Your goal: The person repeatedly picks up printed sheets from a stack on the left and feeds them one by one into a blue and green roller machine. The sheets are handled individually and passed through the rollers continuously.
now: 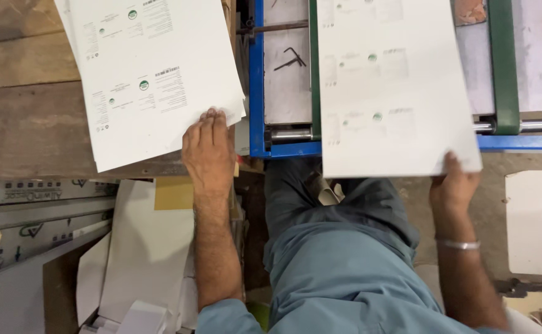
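Where the blue-clad lap fills the bottom of the view, both forearms reach up and away from it. Right hand (453, 188), with a metal bangle (459, 245) at the wrist, pinches the near right corner of a single printed sheet (388, 93): thumb on top, fingers hidden beneath. That sheet lies straight ahead of the grip, long axis running away from the body, over the machine's feed bed (286, 93) between two green guide rails (504, 62); its near edge overhangs the blue frame (257, 80). Left hand (209, 148) is open, palm down, fingertips resting flat on the near right corner of a stack of printed sheets (153, 80), holding nothing. The stack sits on a wooden table (23, 117), skewed, its long axis tilting up and left from the hand. A bent hex key (292, 59) lies on the bed beyond. Flattened cartons (29, 210) lie low at left.
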